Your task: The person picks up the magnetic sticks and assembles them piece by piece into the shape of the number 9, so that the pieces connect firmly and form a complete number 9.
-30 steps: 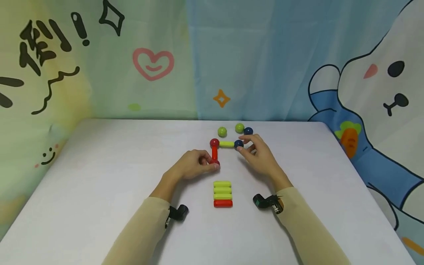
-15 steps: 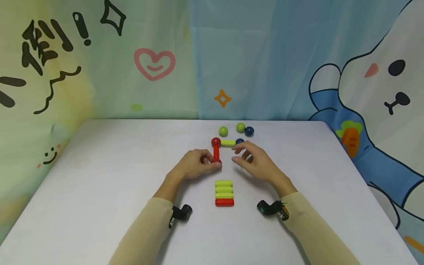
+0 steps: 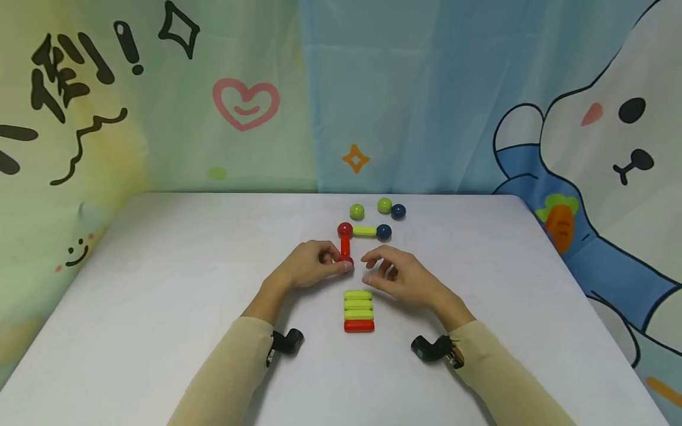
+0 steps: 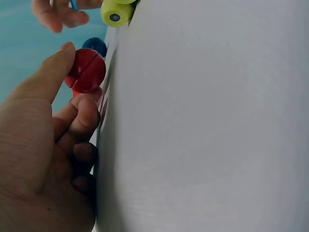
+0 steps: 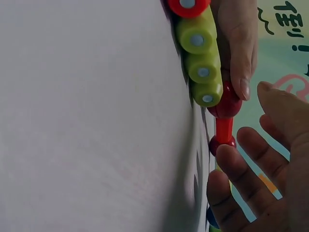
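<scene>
My left hand pinches a red ball between thumb and fingers. From that ball a red rod runs away to a second red ball. A yellow-green rod joins this far ball to a dark blue ball on the right, making an L-shaped chain. My right hand holds nothing, its fingers loosely bent, just right of the chain. Nearer to me lie several yellow-green rods side by side with one red rod. Metal discs show in the rod ends in the right wrist view.
Behind the chain are two loose green balls, a left one and a right one, with a loose blue ball beside the latter. The white table ends at a printed curtain.
My right hand has let go of the chain's blue ball and drawn back toward me, near the row of rods. The left hand keeps its grip on the near red ball.
</scene>
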A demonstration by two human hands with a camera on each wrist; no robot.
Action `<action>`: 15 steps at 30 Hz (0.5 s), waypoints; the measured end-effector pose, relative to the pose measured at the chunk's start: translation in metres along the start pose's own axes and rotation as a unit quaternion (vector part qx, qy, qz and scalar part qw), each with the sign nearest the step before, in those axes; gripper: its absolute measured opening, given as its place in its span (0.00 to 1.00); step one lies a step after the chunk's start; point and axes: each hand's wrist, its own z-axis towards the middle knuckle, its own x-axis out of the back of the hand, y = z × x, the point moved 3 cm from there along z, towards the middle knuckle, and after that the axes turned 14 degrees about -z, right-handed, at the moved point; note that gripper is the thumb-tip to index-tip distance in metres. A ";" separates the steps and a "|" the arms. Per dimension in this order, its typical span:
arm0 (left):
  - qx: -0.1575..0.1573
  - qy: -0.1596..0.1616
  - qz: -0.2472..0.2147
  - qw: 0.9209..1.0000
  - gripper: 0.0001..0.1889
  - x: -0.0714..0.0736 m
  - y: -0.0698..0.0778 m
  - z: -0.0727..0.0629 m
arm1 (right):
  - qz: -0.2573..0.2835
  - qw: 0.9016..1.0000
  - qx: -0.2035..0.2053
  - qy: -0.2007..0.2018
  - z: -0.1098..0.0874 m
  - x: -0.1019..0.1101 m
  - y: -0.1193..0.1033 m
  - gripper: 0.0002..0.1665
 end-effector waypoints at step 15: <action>0.011 0.002 -0.001 1.000 0.16 0.000 0.000 0.001 | -0.015 0.999 0.034 -0.038 -0.004 -0.009 -0.009 0.15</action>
